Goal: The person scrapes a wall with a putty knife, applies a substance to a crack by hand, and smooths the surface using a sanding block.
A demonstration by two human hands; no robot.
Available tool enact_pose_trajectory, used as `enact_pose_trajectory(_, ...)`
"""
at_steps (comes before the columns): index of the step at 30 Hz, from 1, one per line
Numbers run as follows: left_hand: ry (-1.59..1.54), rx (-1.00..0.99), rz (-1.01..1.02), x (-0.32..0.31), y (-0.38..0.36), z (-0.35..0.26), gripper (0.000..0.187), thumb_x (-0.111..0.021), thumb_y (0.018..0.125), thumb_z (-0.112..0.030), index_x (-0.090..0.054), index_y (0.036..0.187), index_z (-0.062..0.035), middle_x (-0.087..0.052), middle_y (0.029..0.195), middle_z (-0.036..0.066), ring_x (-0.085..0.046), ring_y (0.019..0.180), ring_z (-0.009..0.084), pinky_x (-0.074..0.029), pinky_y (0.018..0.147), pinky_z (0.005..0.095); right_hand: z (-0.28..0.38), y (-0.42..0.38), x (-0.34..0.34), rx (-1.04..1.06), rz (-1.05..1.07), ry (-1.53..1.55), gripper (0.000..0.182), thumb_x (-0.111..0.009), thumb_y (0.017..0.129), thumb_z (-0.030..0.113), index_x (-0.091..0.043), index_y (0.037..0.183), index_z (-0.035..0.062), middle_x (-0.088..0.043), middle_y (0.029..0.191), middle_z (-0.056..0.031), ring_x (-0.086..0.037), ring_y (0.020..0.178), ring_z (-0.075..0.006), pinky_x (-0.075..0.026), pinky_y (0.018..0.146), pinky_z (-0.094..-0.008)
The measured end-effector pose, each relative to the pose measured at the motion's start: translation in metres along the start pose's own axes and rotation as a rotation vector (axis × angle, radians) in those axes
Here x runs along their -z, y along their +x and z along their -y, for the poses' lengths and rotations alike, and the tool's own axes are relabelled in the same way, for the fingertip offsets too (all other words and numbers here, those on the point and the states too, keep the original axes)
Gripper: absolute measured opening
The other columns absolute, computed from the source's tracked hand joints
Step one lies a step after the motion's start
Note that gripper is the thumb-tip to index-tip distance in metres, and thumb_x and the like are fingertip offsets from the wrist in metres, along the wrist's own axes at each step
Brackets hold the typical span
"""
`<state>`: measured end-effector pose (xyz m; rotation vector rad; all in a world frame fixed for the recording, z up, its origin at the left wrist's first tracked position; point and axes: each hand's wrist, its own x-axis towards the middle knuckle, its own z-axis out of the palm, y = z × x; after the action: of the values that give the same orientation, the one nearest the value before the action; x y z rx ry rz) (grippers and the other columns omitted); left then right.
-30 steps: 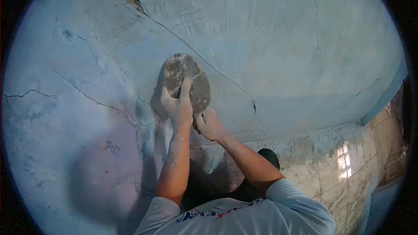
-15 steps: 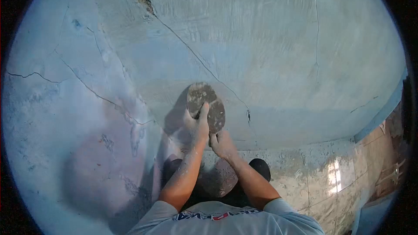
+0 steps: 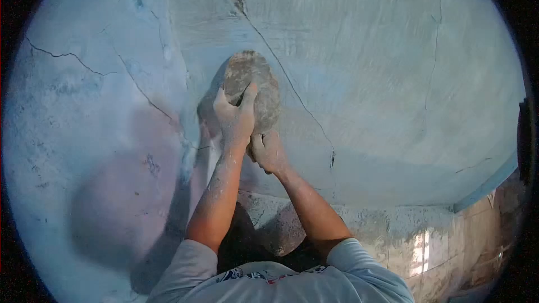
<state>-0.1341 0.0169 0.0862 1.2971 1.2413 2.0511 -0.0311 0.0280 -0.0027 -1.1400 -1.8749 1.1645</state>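
Observation:
A dusty, oval grey-brown disc-like tool (image 3: 264, 92) is held up against the cracked blue-green wall (image 3: 348, 50). My left hand (image 3: 236, 115) grips its left side, with the thumb lying across its face. Below it, my right hand (image 3: 269, 151) is closed around the tool's lower end, where a handle is mostly hidden by the fingers. Both hands and forearms are coated with pale dust. What the tool's far side touches cannot be seen.
A wall with cracks and a pinkish patch (image 3: 118, 207) stands on the left, meeting the front wall in a corner. Dusty floor tiles (image 3: 443, 252) lie at the lower right. A blue edge (image 3: 488, 185) borders the wall at right.
The tool and both hands have moved up and slightly left along the wall. The view has shifted, so the cracks sit lower and further right.

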Motion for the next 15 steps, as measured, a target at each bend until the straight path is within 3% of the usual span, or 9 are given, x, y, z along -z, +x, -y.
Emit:
enact_pose_trajectory(2, 0.073, -0.077, 0.000, 0.007, -0.002, 0.015, 0.046, -0.077, 0.093, -0.025, -0.064, 0.121, 0.0084, -0.073, 0.116, 0.018, -0.068, 0.105, 0.0235, -0.052, 0.093, 0.0374, -0.026, -0.010, -0.020, 0.088, -0.106, 0.004, 0.037, -0.047, 0.102, 0.024, -0.065, 0.100, -0.0081, -0.065, 0.092, -0.0369, -0.064, 0.093, -0.0548, -0.049, 0.079, -0.0590)
enact_pose_trajectory(5, -0.006, -0.002, -0.054, 0.020, -0.056, 0.085, 0.046, -0.078, 0.092, -0.026, -0.064, 0.122, 0.0073, -0.072, 0.118, 0.018, -0.068, 0.106, 0.0229, -0.052, 0.095, 0.0376, -0.089, -0.034, -0.064, 0.163, -0.263, -0.062, 0.037, -0.046, 0.103, 0.023, -0.065, 0.099, -0.0076, -0.064, 0.085, -0.0348, -0.064, 0.090, -0.0544, -0.049, 0.079, -0.0584)
enact_pose_trajectory(8, -0.132, 0.003, 0.009, 0.017, -0.039, 0.064, 0.049, -0.080, 0.091, -0.025, -0.064, 0.125, 0.0054, -0.071, 0.118, 0.016, -0.067, 0.106, 0.0224, -0.053, 0.095, 0.0370, -0.065, -0.020, -0.065, 0.357, -0.478, -0.053, 0.041, -0.046, 0.106, 0.030, -0.062, 0.094, -0.0057, -0.061, 0.068, -0.0208, -0.063, 0.064, -0.0348, -0.050, 0.063, -0.0475)
enact_pose_trajectory(9, -0.099, 0.134, 0.029, 0.015, -0.017, 0.031, 0.049, -0.081, 0.090, -0.024, -0.064, 0.127, 0.0043, -0.071, 0.119, 0.015, -0.067, 0.107, 0.0220, -0.053, 0.096, 0.0362, -0.052, -0.011, -0.058, 0.366, -0.502, -0.057, 0.043, -0.046, 0.107, 0.031, -0.061, 0.092, -0.0053, -0.060, 0.064, -0.0176, -0.063, 0.058, -0.0305, -0.050, 0.058, -0.0451)
enact_pose_trajectory(10, -0.063, 0.273, 0.049, 0.013, 0.006, 0.001, 0.049, -0.081, 0.090, -0.023, -0.064, 0.128, 0.0032, -0.071, 0.120, 0.014, -0.067, 0.108, 0.0215, -0.052, 0.096, 0.0354, -0.022, 0.000, -0.041, 0.299, -0.425, -0.049, 0.041, -0.047, 0.107, 0.030, -0.062, 0.092, -0.0052, -0.061, 0.067, -0.0200, -0.063, 0.061, -0.0349, -0.050, 0.061, -0.0470)
enact_pose_trajectory(11, -0.131, 0.263, 0.089, 0.013, 0.018, -0.008, 0.050, -0.082, 0.090, -0.023, -0.064, 0.129, 0.0027, -0.070, 0.121, 0.013, -0.066, 0.109, 0.0213, -0.052, 0.096, 0.0352, 0.008, 0.010, -0.023, 0.230, -0.349, -0.047, 0.039, -0.047, 0.106, 0.029, -0.062, 0.093, -0.0051, -0.062, 0.069, -0.0225, -0.064, 0.065, -0.0394, -0.050, 0.063, -0.0489)
enact_pose_trajectory(12, -0.203, 0.246, 0.130, 0.011, 0.029, -0.014, 0.051, -0.083, 0.090, -0.023, -0.064, 0.130, 0.0022, -0.070, 0.123, 0.013, -0.066, 0.110, 0.0211, -0.052, 0.096, 0.0350, 0.036, 0.010, -0.005, 0.188, -0.253, -0.029, 0.036, -0.047, 0.104, 0.025, -0.064, 0.096, -0.0050, -0.065, 0.076, -0.0282, -0.065, 0.074, -0.0492, -0.052, 0.072, -0.0532)
enact_pose_trajectory(15, -0.371, 0.294, 0.164, 0.014, 0.012, 0.015, 0.049, -0.082, 0.090, -0.022, -0.065, 0.130, 0.0013, -0.070, 0.124, 0.012, -0.066, 0.111, 0.0205, -0.052, 0.096, 0.0345, -0.005, -0.005, -0.002, 0.092, 0.014, 0.304, 0.048, -0.046, 0.110, 0.038, -0.057, 0.082, 0.0004, -0.053, 0.057, -0.0051, -0.055, 0.044, -0.0195, -0.042, 0.042, -0.0391)
